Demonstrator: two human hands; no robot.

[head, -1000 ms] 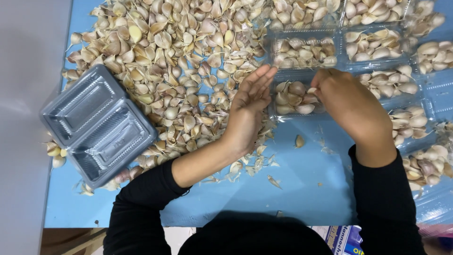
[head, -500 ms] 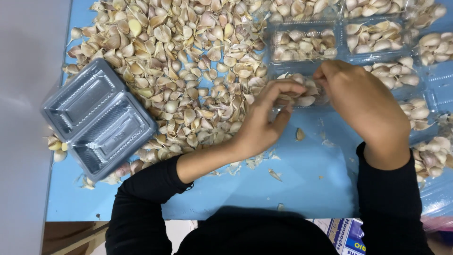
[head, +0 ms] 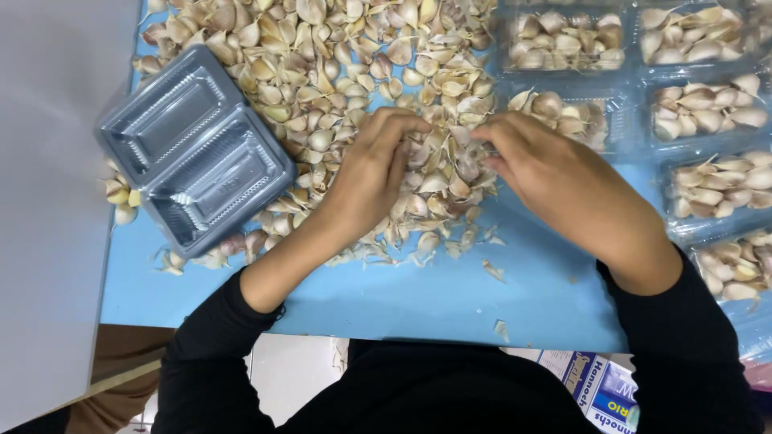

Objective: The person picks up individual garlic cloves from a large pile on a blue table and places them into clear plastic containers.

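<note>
Garlic cloves (head: pixel 322 72) lie in a wide heap across the upper centre of the frame, on a blue surface (head: pixel 450 297). The left hand (head: pixel 366 177) rests palm-down on the heap's lower edge, fingers curled into the cloves; the right hand (head: pixel 563 181) reaches in from centre right, fingertips buried among the cloves at mid-frame. Whether either grip has closed on a clove I cannot tell, since the fingers hide what is beneath them.

Filled clear trays (head: pixel 700 112) sit in the upper right, one partly filled tray (head: pixel 563 108) just beyond the right hand. An empty grey two-well tray (head: pixel 193 153) lies at the left.

To gather well, it seems wise to rake whole cloves together with curled fingers, let the loose papery skins (head: pixel 490 269) fall away at the lower edge, and take modest handfuls so that none spill on the short lift.
</note>
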